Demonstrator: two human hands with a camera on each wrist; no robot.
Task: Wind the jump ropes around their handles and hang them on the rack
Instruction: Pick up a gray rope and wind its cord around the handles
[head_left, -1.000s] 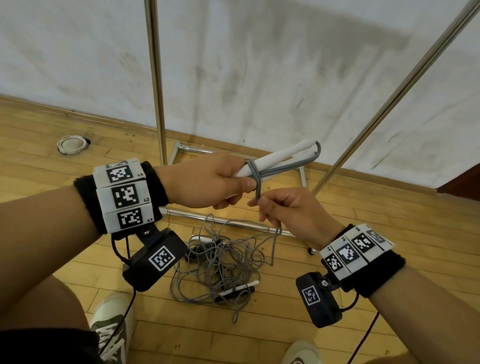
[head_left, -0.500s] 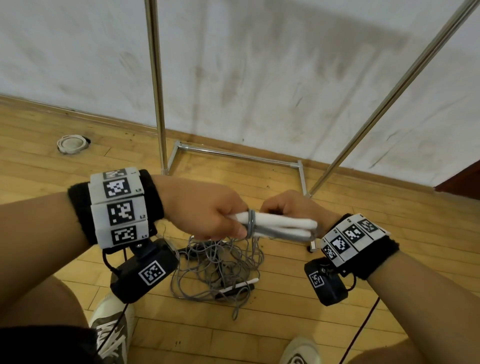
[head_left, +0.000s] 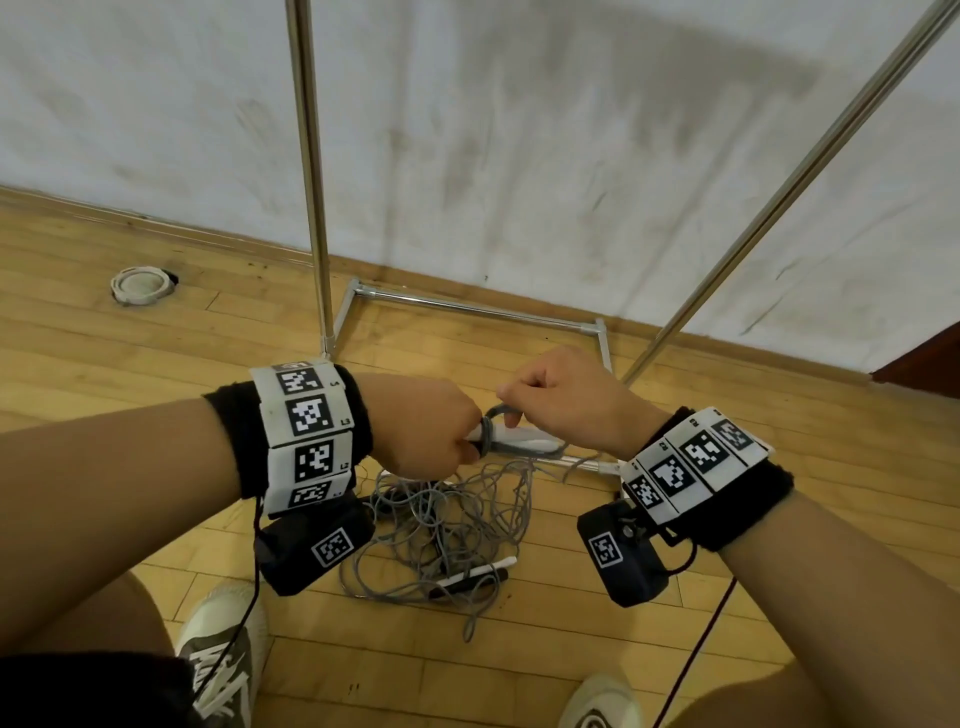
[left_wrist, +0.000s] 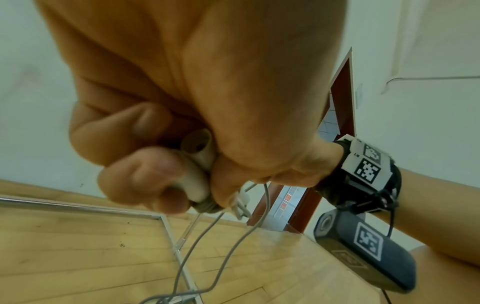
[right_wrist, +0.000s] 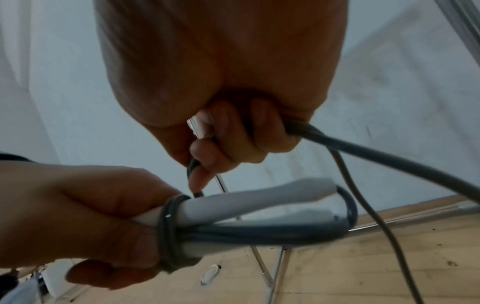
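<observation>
My left hand (head_left: 431, 431) grips two white jump-rope handles (head_left: 519, 442) held side by side, pointing right. Grey rope (right_wrist: 168, 228) is wound in a few turns round them next to my fingers, and a loop runs along them to their far ends. My right hand (head_left: 561, 400) pinches the grey rope (right_wrist: 363, 152) just above the handles; its loose part trails down to the floor. In the left wrist view the handle ends (left_wrist: 197, 156) show inside my left fist (left_wrist: 166, 160). The metal rack (head_left: 311, 171) stands behind my hands.
A tangle of grey ropes (head_left: 452, 525) with another white and black handle (head_left: 478, 571) lies on the wooden floor under my hands. The rack's base bars (head_left: 478, 312) sit against the white wall. A round white floor fitting (head_left: 139, 285) is at the left. My shoes (head_left: 223, 654) are below.
Both hands came down with the handles, which swung from tilted up to level. My right hand went from below the handles to above them, carrying the rope round.
</observation>
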